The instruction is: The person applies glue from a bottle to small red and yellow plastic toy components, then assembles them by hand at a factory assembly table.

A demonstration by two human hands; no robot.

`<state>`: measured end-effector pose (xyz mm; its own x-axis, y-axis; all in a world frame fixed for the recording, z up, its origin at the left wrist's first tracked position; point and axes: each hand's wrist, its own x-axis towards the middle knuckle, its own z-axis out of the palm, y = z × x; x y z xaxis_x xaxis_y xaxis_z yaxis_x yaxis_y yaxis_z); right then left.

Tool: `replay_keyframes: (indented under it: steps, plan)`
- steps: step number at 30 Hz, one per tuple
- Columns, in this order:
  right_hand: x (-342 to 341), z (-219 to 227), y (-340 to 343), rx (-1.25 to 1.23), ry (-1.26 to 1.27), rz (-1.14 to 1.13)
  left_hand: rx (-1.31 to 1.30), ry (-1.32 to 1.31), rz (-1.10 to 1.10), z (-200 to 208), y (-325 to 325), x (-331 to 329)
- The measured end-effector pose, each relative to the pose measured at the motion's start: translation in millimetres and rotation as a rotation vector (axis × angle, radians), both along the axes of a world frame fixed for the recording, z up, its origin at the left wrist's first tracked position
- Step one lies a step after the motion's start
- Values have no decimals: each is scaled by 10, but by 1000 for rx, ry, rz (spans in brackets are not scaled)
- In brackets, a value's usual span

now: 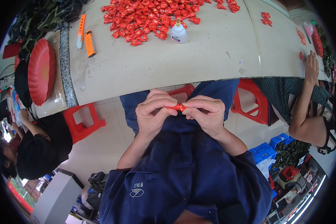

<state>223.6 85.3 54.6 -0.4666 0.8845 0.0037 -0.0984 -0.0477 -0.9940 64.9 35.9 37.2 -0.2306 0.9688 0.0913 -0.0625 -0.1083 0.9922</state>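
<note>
Both hands pinch one small glossy red piece with a gold mark between their fingertips, in front of my chest and just off the table's near edge. My left hand grips its left end, and my right hand its right end. The fingers cover most of the piece, so its exact kind cannot be told. Similar red pieces lie heaped at the far middle of the table. A small white bottle with a pointed tip stands at the heap's near edge.
An orange utility knife and an orange-and-black box lie at the table's left. Beyond them is a red fluted tray. Red stools stand beside the table. Another person's arm rests on the table at right; another person sits at left.
</note>
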Motion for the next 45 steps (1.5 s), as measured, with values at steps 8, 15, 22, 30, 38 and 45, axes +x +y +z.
replay_keyframes:
  steps: [8, 15, 22, 30, 38, 45]
  plan:
    - [3, -24, -7, -14, 10, -6, -16, -18, -4, -6, 3, 4]
    - [-10, -28, -1, -16, 9, 4, -5, -11, -7, -18, 14, -10]
    - [-21, -33, 10, -49, 16, -6, -12, -38, -9, -30, 20, -11]
    - [-61, -34, 26, -67, 16, -17, -59, -264, -15, -46, -1, 2]
    - [-102, -26, 55, -133, -2, -6, -105, -421, 54, -47, -6, 7]
    - [-98, -33, 60, -113, 15, -8, -92, -340, 55, -62, -12, 1]
